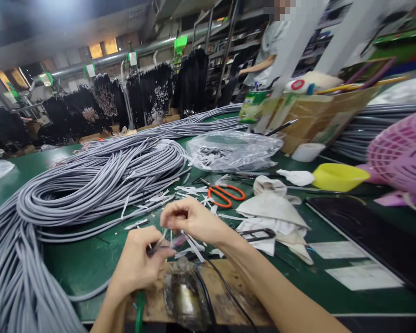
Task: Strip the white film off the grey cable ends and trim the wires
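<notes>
Now my left hand (138, 259) pinches a small dark wire end (159, 249), and my right hand (190, 219) pinches a thin strip (175, 239) just beside it. I should hold both tight and keep them close over the wooden board (229, 296).

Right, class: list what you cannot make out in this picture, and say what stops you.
Head view only:
- What the left hand and right hand pinch: too small, blurred, hidden by fingers.
- Bag contents: creased plastic blurs them.
- Cable coil: cut off by the left and bottom edges.
- Pink basket: cut off at the right edge.
- Person behind: mostly hidden by a post.
</notes>
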Demonstrator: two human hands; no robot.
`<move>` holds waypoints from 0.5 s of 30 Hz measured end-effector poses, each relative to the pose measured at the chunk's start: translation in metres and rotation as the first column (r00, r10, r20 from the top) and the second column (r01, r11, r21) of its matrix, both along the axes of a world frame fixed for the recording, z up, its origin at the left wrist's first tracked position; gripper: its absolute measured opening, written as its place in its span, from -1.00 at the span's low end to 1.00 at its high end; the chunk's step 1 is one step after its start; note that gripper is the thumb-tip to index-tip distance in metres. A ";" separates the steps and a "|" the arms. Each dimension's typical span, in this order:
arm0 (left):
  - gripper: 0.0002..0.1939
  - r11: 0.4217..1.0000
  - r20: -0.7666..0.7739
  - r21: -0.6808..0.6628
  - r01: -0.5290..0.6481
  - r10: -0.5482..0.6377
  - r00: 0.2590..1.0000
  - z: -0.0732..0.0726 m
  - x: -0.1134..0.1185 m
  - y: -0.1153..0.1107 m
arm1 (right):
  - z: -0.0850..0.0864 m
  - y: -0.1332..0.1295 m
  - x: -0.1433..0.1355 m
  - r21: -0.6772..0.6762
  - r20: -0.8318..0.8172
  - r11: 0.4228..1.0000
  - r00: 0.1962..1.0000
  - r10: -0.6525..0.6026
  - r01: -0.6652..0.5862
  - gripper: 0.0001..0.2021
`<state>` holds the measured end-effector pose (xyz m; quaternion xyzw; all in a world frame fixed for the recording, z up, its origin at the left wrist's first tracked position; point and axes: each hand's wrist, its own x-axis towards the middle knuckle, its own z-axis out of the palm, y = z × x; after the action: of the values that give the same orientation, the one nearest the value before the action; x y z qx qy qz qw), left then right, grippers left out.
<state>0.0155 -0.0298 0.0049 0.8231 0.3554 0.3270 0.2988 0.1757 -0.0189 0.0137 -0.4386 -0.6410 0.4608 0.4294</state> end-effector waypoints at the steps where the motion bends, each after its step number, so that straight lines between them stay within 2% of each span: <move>1: -0.79 0.997 0.041 -0.056 0.051 -0.049 0.998 0.002 -0.002 0.000 | 0.000 0.003 0.000 -0.025 -0.023 1.000 1.000 0.019 -0.020 -0.92; 3: -0.79 0.983 0.148 -0.164 0.084 -0.060 0.987 0.004 -0.004 0.000 | -0.001 0.007 -0.001 -0.039 -0.055 0.999 0.998 0.018 -0.020 -0.95; 8: -0.72 0.918 0.371 -0.396 0.008 0.153 0.916 0.000 -0.003 0.005 | -0.004 0.008 -0.001 -0.010 -0.122 0.996 0.989 -0.087 0.087 -0.81; 11: -0.60 0.866 0.454 -0.499 -0.033 0.294 0.841 -0.004 -0.002 0.009 | -0.005 0.006 0.000 -0.008 -0.025 0.998 0.997 -0.067 0.066 -0.68; 13: -0.53 0.844 0.482 -0.534 -0.043 0.346 0.804 -0.005 -0.002 0.011 | -0.004 0.005 -0.001 0.005 0.029 0.999 0.998 -0.048 0.048 -0.60; 15: -0.48 0.832 0.496 -0.553 -0.055 0.381 0.780 -0.005 -0.002 0.011 | -0.004 0.004 -0.003 0.050 0.026 0.995 0.996 -0.083 0.082 -0.54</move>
<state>0.0132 -0.0189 0.0003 0.5229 0.4149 0.4925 0.5585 0.1727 -0.0150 0.0093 -0.4603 -0.6394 0.4208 0.4496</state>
